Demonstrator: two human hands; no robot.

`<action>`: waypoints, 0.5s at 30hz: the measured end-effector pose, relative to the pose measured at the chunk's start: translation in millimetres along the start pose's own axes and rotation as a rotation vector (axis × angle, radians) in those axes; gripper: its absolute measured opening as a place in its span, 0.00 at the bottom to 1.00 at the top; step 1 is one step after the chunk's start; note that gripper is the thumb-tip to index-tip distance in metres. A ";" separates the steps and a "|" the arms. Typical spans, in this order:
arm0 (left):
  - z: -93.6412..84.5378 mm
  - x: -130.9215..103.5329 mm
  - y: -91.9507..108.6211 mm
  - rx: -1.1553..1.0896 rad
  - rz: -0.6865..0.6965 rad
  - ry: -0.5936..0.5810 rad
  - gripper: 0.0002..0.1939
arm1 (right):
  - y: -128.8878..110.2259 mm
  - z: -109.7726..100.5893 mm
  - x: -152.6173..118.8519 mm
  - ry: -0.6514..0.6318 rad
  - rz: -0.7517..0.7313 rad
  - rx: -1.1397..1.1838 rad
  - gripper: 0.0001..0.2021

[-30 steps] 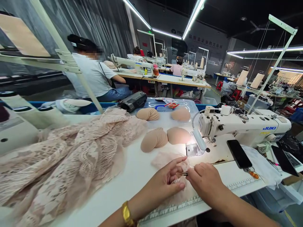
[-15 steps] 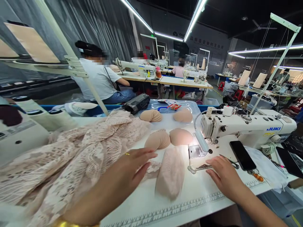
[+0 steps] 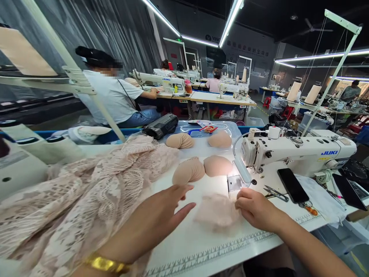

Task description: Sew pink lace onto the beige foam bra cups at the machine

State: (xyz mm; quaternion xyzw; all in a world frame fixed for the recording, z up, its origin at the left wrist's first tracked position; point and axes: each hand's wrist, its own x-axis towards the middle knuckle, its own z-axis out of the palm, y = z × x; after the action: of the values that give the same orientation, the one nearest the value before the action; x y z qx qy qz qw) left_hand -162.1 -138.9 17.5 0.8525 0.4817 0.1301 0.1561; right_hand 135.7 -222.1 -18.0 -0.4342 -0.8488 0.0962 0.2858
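Note:
My right hand (image 3: pixel 253 207) pinches the right edge of a small beige fabric piece (image 3: pixel 217 211), blurred by motion over the white table. Left of that piece, my left hand (image 3: pixel 167 209) is held with thumb and fingers apart and nothing between them. Beyond the hands lie a fanned stack of beige pads (image 3: pixel 188 171) and a rounded pad stack (image 3: pixel 218 166). The sewing machine (image 3: pixel 300 152) stands at the right, its lamp lit over the metal needle plate (image 3: pixel 235 183). A heap of beige lace (image 3: pixel 115 181) covers the table's left side.
Scissors (image 3: pixel 276 193) and a black phone (image 3: pixel 292 185) lie right of my right hand. A clear plastic tray (image 3: pixel 201 132) with more pads and a black device (image 3: pixel 162 126) are at the back. A person in a white shirt (image 3: pixel 106 96) sits beyond the table.
My right hand has moved left from near the scissors and closed on the fabric piece, which has shifted right and changed shape. The scissors are now uncovered. The view has shifted slightly.

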 end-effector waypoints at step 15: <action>39.4 1.4 75.2 -1.397 -0.238 -0.245 0.26 | -21.0 44.6 -16.1 0.397 0.709 1.181 0.24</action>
State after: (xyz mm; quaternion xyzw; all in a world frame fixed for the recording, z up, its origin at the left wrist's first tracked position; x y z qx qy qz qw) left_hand -88.0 -179.9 11.0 0.5034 0.3547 0.2934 0.7312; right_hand 103.4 -243.7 -52.4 -0.4660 -0.3946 0.5459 0.5737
